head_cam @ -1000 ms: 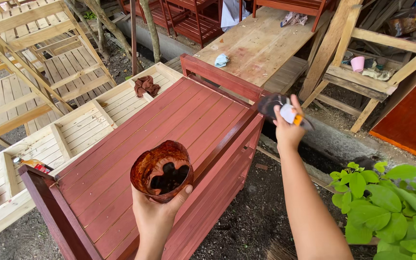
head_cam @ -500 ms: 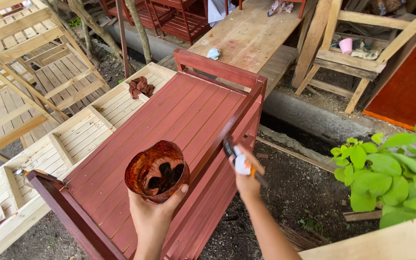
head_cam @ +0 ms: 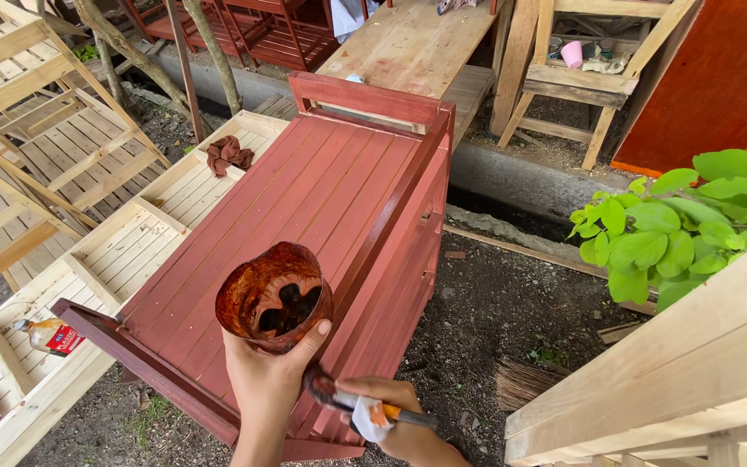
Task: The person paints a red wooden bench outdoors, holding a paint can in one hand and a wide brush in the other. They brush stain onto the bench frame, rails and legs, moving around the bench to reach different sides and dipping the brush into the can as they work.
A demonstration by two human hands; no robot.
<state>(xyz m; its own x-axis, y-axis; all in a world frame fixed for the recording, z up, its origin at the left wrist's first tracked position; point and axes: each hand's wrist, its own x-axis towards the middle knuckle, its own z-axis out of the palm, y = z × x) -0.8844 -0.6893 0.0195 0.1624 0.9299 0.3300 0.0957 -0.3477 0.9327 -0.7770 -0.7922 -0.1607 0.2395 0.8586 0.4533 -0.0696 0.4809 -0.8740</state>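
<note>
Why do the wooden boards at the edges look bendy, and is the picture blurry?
Head view: the wide lens curves the pale frames at the edges; soft daylight, no glare; the paint cup in the left hand is sharp; the brush in the right hand is slightly smeared.

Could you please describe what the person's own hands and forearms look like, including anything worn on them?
Both are bare: the left hand and the right hand wear no gloves, rings or watch that can be seen, and no sleeve reaches either forearm. The fingernails are short and unpainted.
</note>
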